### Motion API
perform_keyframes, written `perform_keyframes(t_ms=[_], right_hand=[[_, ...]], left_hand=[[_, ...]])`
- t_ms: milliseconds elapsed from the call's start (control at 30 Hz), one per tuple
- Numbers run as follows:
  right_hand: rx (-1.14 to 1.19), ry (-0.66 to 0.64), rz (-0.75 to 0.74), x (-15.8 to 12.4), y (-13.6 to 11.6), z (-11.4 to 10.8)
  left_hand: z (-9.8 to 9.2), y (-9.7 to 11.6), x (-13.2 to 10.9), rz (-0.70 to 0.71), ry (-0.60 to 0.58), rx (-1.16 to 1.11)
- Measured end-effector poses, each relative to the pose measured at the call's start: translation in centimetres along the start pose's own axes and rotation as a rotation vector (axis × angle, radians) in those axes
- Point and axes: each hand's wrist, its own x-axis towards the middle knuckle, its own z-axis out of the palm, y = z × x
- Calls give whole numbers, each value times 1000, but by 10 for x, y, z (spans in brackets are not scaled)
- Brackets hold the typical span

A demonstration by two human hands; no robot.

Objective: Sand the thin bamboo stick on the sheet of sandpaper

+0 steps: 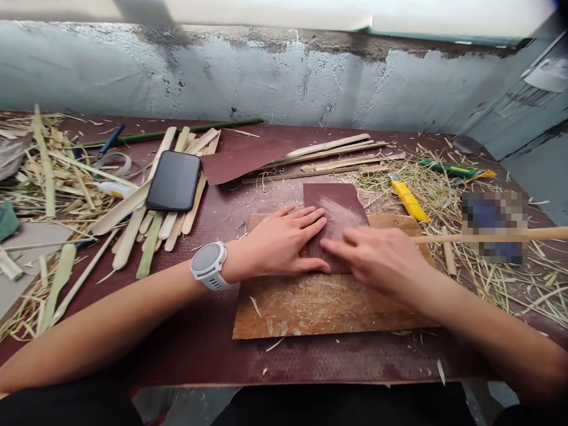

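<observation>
My left hand (288,239) lies flat with its fingers stretched out, pressing on the left side of a dark red-brown sheet of sandpaper (339,204). Pale dust streaks the sheet's surface. It rests on a worn wooden board (306,307). My right hand (384,257), slightly blurred, is closed around a long thin bamboo stick (548,234), its fingertips low against the sandpaper. Out past the hand, the stick runs to the right edge of the view. The end inside my fingers is hidden.
A black phone (173,180) sits on flat bamboo strips (128,242) at left. Another sandpaper sheet (239,163) lies behind. A yellow utility knife (409,198) and a green cutter (450,168) lie among shavings (506,290) at right. A peeling wall (266,77) bounds the table.
</observation>
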Motion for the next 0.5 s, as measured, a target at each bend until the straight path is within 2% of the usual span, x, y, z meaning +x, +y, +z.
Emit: perform_keyframes(t_ms=[100,233,400,500], right_hand=[[-55,34,87,1,3,2],[22,-18,-13,2,-2,2],[-2,-18,91,3,-6,0],[-1,-18,41,2,-8,-1]], left_hand=[[1,-2,0,5,16,-8],[2,-4,1,34,15,-31],[1,-4,1,7,4,-28],[0,-2,1,11,-13,-19]])
